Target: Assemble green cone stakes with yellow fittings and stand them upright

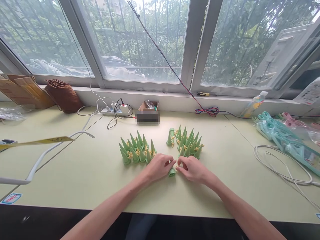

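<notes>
Close to the table's front, my left hand (162, 165) is closed on a green cone (172, 172). The cone lies on its side with its round base toward me; its upper part is partly hidden by my fingers. Just right of it, my right hand (191, 168) is closed in a pinch, its fingertips almost at the cone. A tiny yellowish bit shows at those fingertips, too small to name. Behind my left hand stands a group of upright green cones (135, 155) with small yellow parts. A second such group (191, 140) stands behind my right hand.
One upright green cone (169, 138) stands beside a lying one (172, 132). At the back are a small open box (147, 115), a power strip (116, 110) and a brown bag (62, 95). Bagged teal plastic items (282, 133) and a coiled white cable (282, 173) lie right.
</notes>
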### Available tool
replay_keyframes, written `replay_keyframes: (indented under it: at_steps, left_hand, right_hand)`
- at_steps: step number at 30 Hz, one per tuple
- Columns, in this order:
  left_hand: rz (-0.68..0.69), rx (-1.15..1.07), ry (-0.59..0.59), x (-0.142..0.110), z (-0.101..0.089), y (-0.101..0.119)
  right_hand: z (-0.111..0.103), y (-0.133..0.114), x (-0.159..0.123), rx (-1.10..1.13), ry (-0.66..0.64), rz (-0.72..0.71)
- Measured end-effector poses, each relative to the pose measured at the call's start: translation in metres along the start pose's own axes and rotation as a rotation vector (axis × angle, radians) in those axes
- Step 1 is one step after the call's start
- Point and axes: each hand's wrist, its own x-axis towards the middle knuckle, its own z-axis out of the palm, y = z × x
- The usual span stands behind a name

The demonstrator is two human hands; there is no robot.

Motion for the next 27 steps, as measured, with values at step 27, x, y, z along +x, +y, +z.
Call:
replay_keyframes:
  at_steps: [27]
  left_hand:
    - [-0.016,-0.466,0.13,0.0,-0.006,0.012]
  right_hand:
    - [0.009,-0.006,0.002,0.337,0.363,-0.21]
